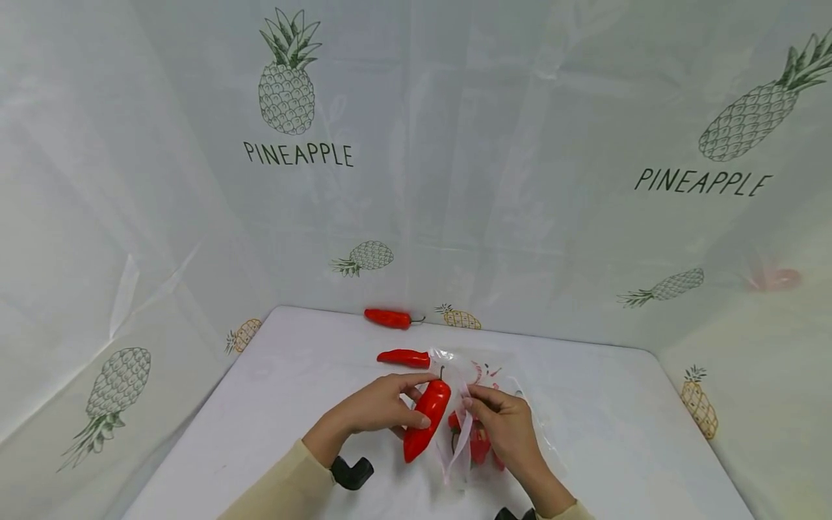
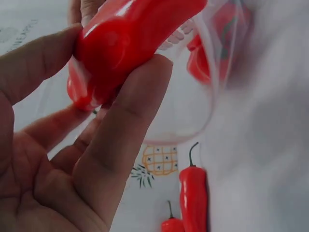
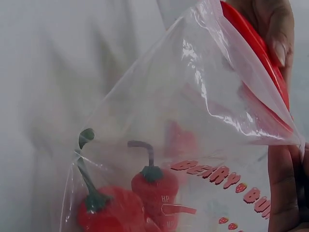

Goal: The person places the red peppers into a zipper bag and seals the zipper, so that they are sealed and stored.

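My left hand (image 1: 373, 408) grips a glossy red chili pepper (image 1: 427, 420) between thumb and fingers, its stem pointing up and away. In the left wrist view that pepper (image 2: 120, 43) fills the top, fingertips on both sides. With thumb and fingertips my right hand (image 1: 510, 426) pinches the pink-edged mouth of a clear plastic bag (image 3: 145, 106), and the mouth gapes toward the held pepper. In the right wrist view, red peppers with green caps (image 3: 111, 212) show inside the bag, along with red printed lettering. The held pepper lies beside the mouth band there; whether part is inside I cannot tell.
Two more red peppers lie on the white table (image 1: 617, 433): one near the back edge (image 1: 388, 318), another by the bag's far left corner (image 1: 403, 357). Pineapple-printed white sheeting (image 1: 455, 180) rises around the table. A black wrist mount (image 1: 352, 474) sits at the left cuff.
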{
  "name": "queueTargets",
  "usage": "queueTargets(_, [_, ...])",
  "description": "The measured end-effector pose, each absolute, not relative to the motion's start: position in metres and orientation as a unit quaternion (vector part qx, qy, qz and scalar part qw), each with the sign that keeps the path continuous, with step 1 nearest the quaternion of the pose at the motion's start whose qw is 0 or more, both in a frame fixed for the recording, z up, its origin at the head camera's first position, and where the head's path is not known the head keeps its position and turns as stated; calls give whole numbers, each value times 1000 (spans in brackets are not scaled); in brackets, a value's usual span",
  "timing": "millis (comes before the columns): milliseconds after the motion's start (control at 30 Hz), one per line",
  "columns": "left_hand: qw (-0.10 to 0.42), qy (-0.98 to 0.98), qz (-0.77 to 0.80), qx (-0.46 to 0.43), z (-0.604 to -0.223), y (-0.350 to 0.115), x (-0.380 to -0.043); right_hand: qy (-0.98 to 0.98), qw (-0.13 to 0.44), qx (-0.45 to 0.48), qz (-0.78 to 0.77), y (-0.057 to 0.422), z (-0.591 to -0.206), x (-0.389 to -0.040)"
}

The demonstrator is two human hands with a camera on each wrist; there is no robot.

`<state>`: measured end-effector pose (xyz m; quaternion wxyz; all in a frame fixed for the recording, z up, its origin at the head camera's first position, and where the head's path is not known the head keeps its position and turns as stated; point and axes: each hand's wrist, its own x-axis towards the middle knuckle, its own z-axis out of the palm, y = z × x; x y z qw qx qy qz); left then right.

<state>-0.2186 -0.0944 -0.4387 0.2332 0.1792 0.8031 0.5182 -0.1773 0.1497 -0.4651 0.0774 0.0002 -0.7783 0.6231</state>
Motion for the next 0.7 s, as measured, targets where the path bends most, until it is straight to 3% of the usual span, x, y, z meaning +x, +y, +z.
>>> queueTargets(333, [157, 822, 534, 122, -435, -72, -216, -775, 62, 8, 629, 144, -465, -171])
queueTargets(700, [79, 894, 429, 103, -441, -47, -210, -759, 60, -4, 649, 146, -454, -172])
